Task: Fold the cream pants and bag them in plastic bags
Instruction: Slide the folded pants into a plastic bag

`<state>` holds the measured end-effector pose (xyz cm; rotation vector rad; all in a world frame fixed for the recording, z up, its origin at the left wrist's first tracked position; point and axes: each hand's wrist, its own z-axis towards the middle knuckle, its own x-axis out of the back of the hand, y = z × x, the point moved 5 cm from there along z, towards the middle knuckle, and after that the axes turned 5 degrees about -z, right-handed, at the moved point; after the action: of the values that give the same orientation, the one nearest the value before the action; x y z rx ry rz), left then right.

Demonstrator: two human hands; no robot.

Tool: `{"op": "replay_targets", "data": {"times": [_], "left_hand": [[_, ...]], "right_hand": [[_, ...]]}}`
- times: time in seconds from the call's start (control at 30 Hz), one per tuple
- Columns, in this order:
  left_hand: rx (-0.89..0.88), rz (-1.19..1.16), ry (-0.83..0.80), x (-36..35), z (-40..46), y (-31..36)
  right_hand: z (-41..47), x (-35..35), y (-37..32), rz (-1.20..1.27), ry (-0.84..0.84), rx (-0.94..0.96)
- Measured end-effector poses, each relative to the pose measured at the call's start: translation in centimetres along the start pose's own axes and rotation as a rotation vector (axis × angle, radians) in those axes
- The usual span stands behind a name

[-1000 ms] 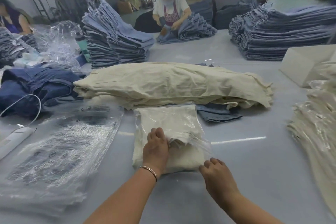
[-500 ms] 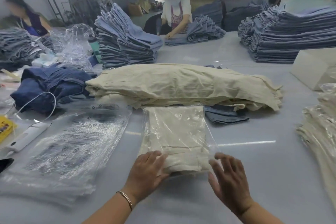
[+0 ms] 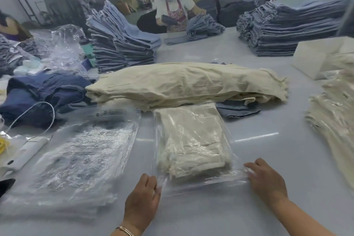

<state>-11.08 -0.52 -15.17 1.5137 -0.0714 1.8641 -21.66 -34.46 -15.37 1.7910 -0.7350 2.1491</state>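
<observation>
A folded pair of cream pants [image 3: 189, 138] lies inside a clear plastic bag [image 3: 201, 184] on the grey table, right in front of me. My left hand [image 3: 142, 197] rests on the bag's near left corner, fingers fairly straight. My right hand [image 3: 265, 180] presses the bag's near right corner, fingers spread flat. The bag's open flap lies flat between my hands. Behind the bag sits a pile of unbagged cream pants [image 3: 183, 84]. A stack of empty plastic bags [image 3: 76, 159] lies to the left.
Bagged cream pants [image 3: 333, 119] pile up at the right edge. Dark blue garments [image 3: 42, 92] and a white cable lie at the left. Stacks of blue jeans [image 3: 122, 44] and a white box [image 3: 318, 55] stand farther back. Other people work across the table.
My hands slid apart from the pants' near edge to the bag's near corners. The bag now covers the pants fully, its flap flat on the table.
</observation>
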Motion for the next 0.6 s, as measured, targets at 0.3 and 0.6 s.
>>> {"op": "replay_targets", "data": {"times": [0.3,0.6], "left_hand": [[0.586,-0.749,-0.111,-0.1,-2.9,-5.2],[0.778,-1.066,-0.452,-0.3,-1.3,-5.2]], "right_hand": [[-7.6,1.2,-9.1,0.219,0.403,0.072],[-11.1,-7.0,-24.4,1.242,-0.738,-0.488]]}}
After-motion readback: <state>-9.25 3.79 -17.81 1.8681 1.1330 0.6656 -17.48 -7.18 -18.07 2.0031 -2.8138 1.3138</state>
